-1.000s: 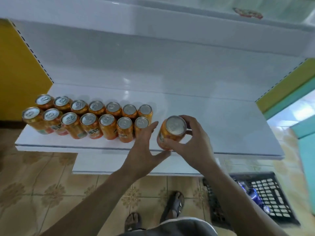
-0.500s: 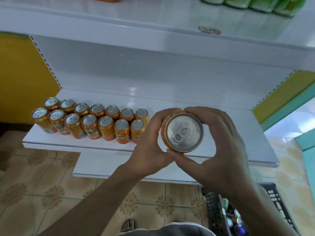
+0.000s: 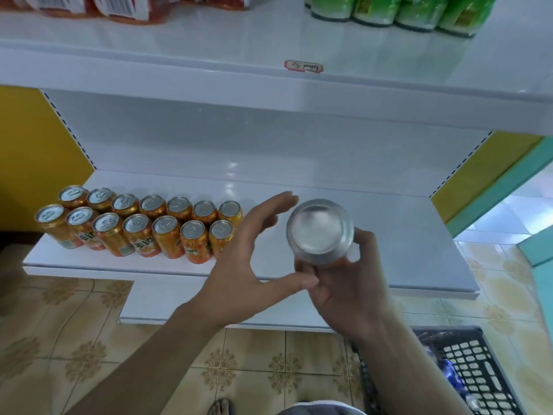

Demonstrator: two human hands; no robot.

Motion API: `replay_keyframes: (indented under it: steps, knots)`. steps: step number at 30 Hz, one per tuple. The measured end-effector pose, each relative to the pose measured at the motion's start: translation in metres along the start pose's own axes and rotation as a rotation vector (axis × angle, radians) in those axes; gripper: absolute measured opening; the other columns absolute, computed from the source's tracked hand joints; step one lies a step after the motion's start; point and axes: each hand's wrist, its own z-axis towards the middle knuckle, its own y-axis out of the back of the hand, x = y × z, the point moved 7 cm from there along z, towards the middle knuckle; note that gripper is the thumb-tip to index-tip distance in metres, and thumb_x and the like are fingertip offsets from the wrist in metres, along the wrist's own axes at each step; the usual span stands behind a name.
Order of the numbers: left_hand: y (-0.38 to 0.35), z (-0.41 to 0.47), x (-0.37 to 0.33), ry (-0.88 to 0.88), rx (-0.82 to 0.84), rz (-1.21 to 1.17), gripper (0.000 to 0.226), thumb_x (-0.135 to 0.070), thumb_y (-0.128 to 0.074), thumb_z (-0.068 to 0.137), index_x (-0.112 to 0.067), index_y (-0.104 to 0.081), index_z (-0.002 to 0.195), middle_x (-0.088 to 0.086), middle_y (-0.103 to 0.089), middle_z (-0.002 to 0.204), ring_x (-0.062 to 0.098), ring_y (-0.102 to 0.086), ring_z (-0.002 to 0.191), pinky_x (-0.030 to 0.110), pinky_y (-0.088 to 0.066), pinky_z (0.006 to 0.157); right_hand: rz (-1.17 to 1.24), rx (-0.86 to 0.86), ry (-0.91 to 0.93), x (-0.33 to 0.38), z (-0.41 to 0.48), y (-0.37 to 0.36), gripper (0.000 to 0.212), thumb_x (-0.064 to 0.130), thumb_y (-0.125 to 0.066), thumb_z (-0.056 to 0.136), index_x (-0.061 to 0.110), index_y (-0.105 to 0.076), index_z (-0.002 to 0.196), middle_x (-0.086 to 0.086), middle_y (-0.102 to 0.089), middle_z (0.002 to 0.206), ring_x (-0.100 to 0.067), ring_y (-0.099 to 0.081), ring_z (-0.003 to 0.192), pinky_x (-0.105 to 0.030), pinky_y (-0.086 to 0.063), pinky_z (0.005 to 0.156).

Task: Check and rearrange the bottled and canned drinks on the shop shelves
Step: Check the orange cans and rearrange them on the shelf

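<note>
orange can base-up, gripped in right hand; left hand fingers straight, empty; label hidden.

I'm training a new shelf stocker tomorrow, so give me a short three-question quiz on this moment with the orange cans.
1. True or false: the left hand grips the held can.
2. Which end of the held can faces the camera? A) the pull-tab top B) the bare concave base C) the printed side
3. How many orange cans stand in the two rows on the lower shelf?
Key: 1 false: the left hand is open beside it, and the right hand holds it. 2 B. 3 fourteen, seven per row.
</note>
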Motion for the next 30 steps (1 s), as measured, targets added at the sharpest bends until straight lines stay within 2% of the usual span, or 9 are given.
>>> replay_keyframes:
  steps: [3, 6, 13, 18, 21, 24, 26, 28, 30]
  knots:
    - [-0.007, 0.006, -0.015, -0.018, -0.008, -0.005, 0.075, -0.034, -0.079, 0.074, -0.043, -0.043, 0.139, -0.019, -0.052, 0.141, 0.015, -0.044, 0.138, 0.039, -0.040, 0.112, 0.048, 0.061, -0.055, -0.011, 0.002, -0.006, 0.039, 0.039, -0.058, 0.084, 0.005, -0.077, 0.086, -0.008, -0.065, 0.080, -0.017, -0.060, 0.074, -0.021, -0.046, 0.076]
    - [-0.009, 0.008, -0.024, -0.040, -0.006, -0.023, 0.074, -0.034, -0.079, 0.073, -0.046, -0.045, 0.137, -0.017, -0.054, 0.139, 0.018, -0.046, 0.137, 0.048, -0.042, 0.111, 0.081, 0.115, -0.089, -0.016, 0.003, -0.010, 0.049, 0.041, -0.045, 0.099, 0.006, -0.078, 0.088, -0.007, -0.071, 0.083, -0.017, -0.066, 0.073, -0.022, -0.054, 0.073]
    - [-0.010, 0.009, -0.032, -0.070, 0.010, -0.027, 0.075, -0.035, -0.079, 0.073, -0.056, -0.043, 0.135, -0.019, -0.054, 0.138, 0.020, -0.047, 0.137, 0.050, -0.042, 0.110, 0.070, 0.139, -0.101, -0.015, 0.005, -0.007, 0.051, 0.041, -0.040, 0.101, 0.006, -0.077, 0.093, -0.006, -0.071, 0.086, -0.018, -0.066, 0.076, -0.022, -0.052, 0.076]
    - [-0.011, 0.008, -0.033, -0.084, 0.053, -0.039, 0.088, -0.027, -0.080, 0.075, -0.036, -0.031, 0.147, -0.011, -0.043, 0.151, 0.020, -0.039, 0.143, 0.044, -0.038, 0.115, 0.032, 0.083, -0.043, -0.012, 0.002, -0.002, 0.043, 0.043, -0.054, 0.089, 0.009, -0.079, 0.090, -0.005, -0.069, 0.082, -0.014, -0.063, 0.074, -0.020, -0.049, 0.075]
    - [-0.011, 0.009, -0.038, -0.121, 0.112, 0.004, 0.091, -0.026, -0.078, 0.077, -0.032, -0.024, 0.150, -0.010, -0.036, 0.155, 0.021, -0.036, 0.145, 0.044, -0.036, 0.116, -0.003, 0.076, 0.010, -0.009, 0.001, -0.002, 0.044, 0.044, -0.054, 0.083, 0.009, -0.080, 0.087, -0.006, -0.070, 0.082, -0.013, -0.065, 0.073, -0.021, -0.051, 0.074]
    - [-0.003, 0.010, -0.036, -0.114, 0.052, 0.013, 0.074, -0.027, -0.075, 0.081, -0.033, -0.037, 0.144, -0.009, -0.047, 0.143, 0.024, -0.045, 0.136, 0.043, -0.048, 0.105, -0.156, 0.071, 0.058, -0.008, 0.002, -0.003, 0.050, 0.048, -0.046, 0.096, 0.009, -0.074, 0.108, -0.011, -0.074, 0.097, -0.016, -0.070, 0.079, -0.025, -0.060, 0.072]
    - [0.006, 0.009, -0.030, -0.025, -0.062, -0.143, 0.066, -0.024, -0.078, 0.078, -0.031, -0.048, 0.136, -0.009, -0.055, 0.132, 0.021, -0.055, 0.126, 0.035, -0.055, 0.090, -0.295, 0.065, 0.147, -0.002, 0.000, -0.003, 0.056, 0.055, -0.051, 0.092, 0.012, -0.067, 0.124, -0.014, -0.074, 0.113, -0.020, -0.072, 0.092, -0.031, -0.060, 0.075]
    - [0.012, 0.007, -0.017, 0.156, -0.216, -0.402, 0.059, -0.020, -0.083, 0.076, -0.030, -0.055, 0.128, -0.010, -0.063, 0.119, 0.013, -0.064, 0.110, 0.023, -0.056, 0.077, -0.438, 0.063, 0.340, 0.012, -0.006, -0.005, 0.056, 0.057, -0.064, 0.085, 0.026, -0.061, 0.132, -0.003, -0.071, 0.121, -0.024, -0.072, 0.102, -0.034, -0.060, 0.074]
    - [0.011, 0.002, -0.004, 0.361, -0.327, -0.606, 0.058, -0.033, -0.081, 0.073, -0.029, -0.059, 0.127, -0.004, -0.066, 0.116, 0.014, -0.066, 0.100, 0.018, -0.053, 0.065, -0.678, 0.104, 0.555, 0.027, -0.017, -0.014, 0.054, 0.050, -0.073, 0.079, 0.044, -0.054, 0.130, 0.014, -0.068, 0.115, -0.024, -0.071, 0.102, -0.031, -0.059, 0.071]
